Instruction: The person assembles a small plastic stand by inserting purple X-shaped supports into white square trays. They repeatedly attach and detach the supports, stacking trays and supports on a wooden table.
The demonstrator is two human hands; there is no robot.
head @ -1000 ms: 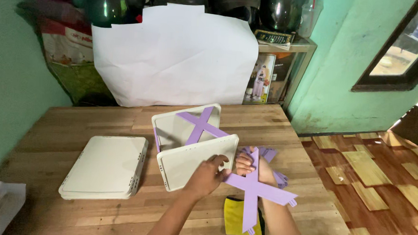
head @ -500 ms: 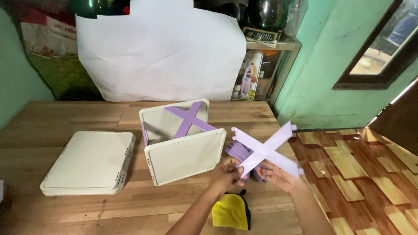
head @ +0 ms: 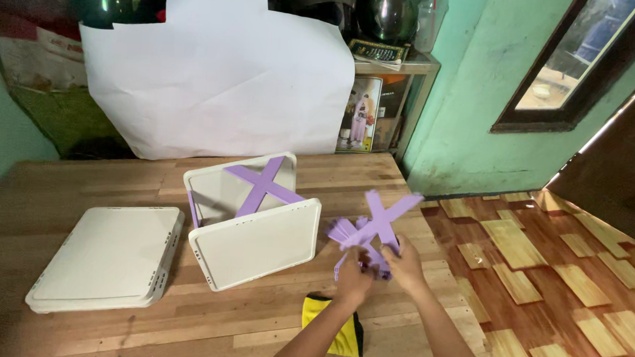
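The broad wooden plank table (head: 78, 180) carries everything, so the work goes from it down to the small part in the hands. At its left lies a flat stack of cream plastic panels with rounded corners (head: 107, 256). In the middle stands a half-built cream plastic box frame (head: 246, 222): two panels upright, with a purple plastic X-shaped brace (head: 263, 185) already seated across the rear one. A yellow and black cloth (head: 333, 324) lies at the near edge.

The piece in hand is a second purple plastic X-shaped cross piece (head: 378, 221), held up just right of the box frame, above a small pile of purple parts (head: 344, 232) of the same kind on the table. The left hand (head: 354, 273) and the right hand (head: 402, 263) both close on its lower arms, fingers pinched around the plastic.

To do this well, I judge it best to grip the brace near its centre, keep it flat to the panel face, and line up all four tips evenly, steadying the frame so it does not tip.
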